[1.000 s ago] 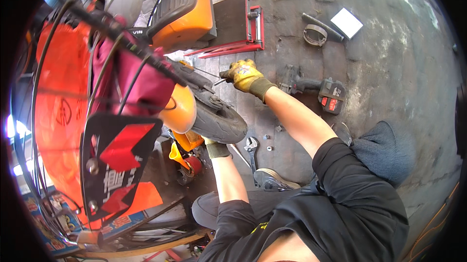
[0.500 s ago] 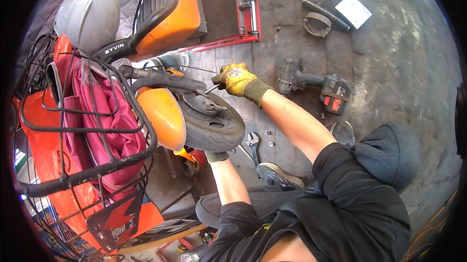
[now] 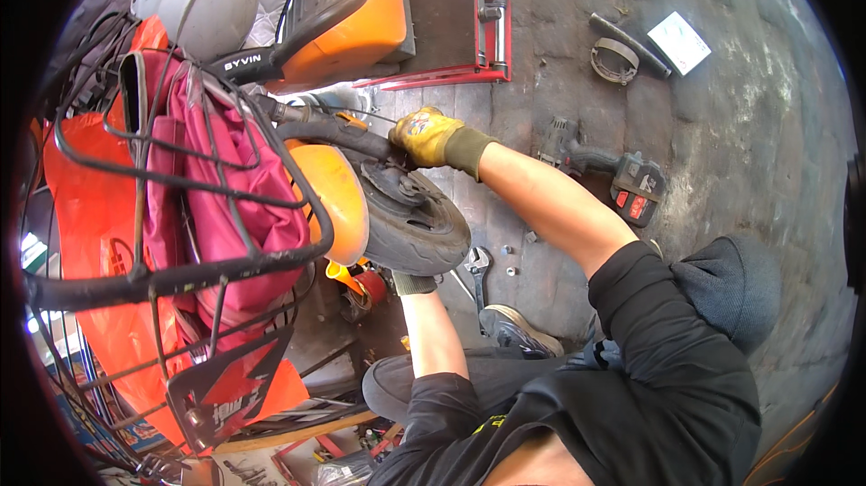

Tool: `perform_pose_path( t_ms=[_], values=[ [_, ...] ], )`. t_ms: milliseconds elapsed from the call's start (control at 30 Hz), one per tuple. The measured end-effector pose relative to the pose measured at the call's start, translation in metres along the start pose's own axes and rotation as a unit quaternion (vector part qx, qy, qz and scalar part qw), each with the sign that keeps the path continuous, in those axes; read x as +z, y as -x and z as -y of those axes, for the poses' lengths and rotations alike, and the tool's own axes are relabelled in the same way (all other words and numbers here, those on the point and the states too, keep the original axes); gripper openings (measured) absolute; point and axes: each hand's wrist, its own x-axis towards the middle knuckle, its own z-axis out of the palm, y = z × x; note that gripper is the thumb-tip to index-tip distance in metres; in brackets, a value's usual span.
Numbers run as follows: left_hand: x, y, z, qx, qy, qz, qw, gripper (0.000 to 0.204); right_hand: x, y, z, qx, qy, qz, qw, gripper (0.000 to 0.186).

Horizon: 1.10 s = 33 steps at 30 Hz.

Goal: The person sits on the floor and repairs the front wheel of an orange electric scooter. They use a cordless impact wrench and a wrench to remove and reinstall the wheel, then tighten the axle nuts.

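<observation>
A small black scooter front wheel (image 3: pixel 415 220) sits beside an orange mudguard (image 3: pixel 338 197). My right hand (image 3: pixel 424 137), in a yellow glove, is closed at the far side of the wheel where the black fork tube (image 3: pixel 334 132) ends. It seems to grip a thin metal tool (image 3: pixel 365 113) pointing left. My left hand (image 3: pixel 412 284) reaches up under the near edge of the tyre. Only its dark glove cuff shows, and the fingers are hidden behind the tyre.
A wire basket with a magenta bag (image 3: pixel 216 188) fills the left. On the concrete lie a cordless impact driver (image 3: pixel 600 166), a spanner (image 3: pixel 476 265), small nuts (image 3: pixel 507 251), a brake-shoe ring (image 3: pixel 613 62) and a white card (image 3: pixel 678 42). A red stand (image 3: pixel 456 30) is at the top.
The view has swung, so the basket and scooter front sit lower and more central. My right hand stays at the wheel hub; my left arm stays under the tyre.
</observation>
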Motion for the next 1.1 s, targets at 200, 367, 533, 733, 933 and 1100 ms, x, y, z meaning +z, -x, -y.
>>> perform_pose_path(
  t_ms=[200, 367, 533, 733, 933, 1100],
  values=[
    [-0.01, -0.009, 0.008, 0.012, 0.026, 0.018, 0.999, 0.057, -0.006, 0.002, -0.023, 0.002, -0.457, -0.221, 0.861, 0.055],
    [-0.024, -0.018, 0.019, 0.022, 0.05, 0.029, 0.998, 0.057, 0.002, 0.012, -0.035, 0.202, -0.325, 0.056, 0.922, 0.07],
    [-0.037, -0.024, 0.031, 0.036, 0.077, 0.039, 0.996, 0.057, 0.015, -0.002, -0.031, 0.254, -0.35, 0.057, 0.9, 0.054],
    [-0.052, -0.049, 0.058, 0.053, 0.117, 0.054, 0.99, 0.058, 0.029, -0.002, -0.03, 0.196, -0.287, 0.01, 0.938, 0.051],
    [-0.063, -0.068, 0.079, 0.083, 0.139, 0.067, 0.985, 0.058, 0.053, 0.013, -0.022, 0.088, -0.347, -0.239, 0.903, 0.055],
    [-0.068, -0.066, 0.08, 0.029, 0.158, 0.017, 0.987, 0.056, 0.104, -0.025, -0.064, -0.093, -0.364, -0.201, 0.905, 0.028]
  ],
)
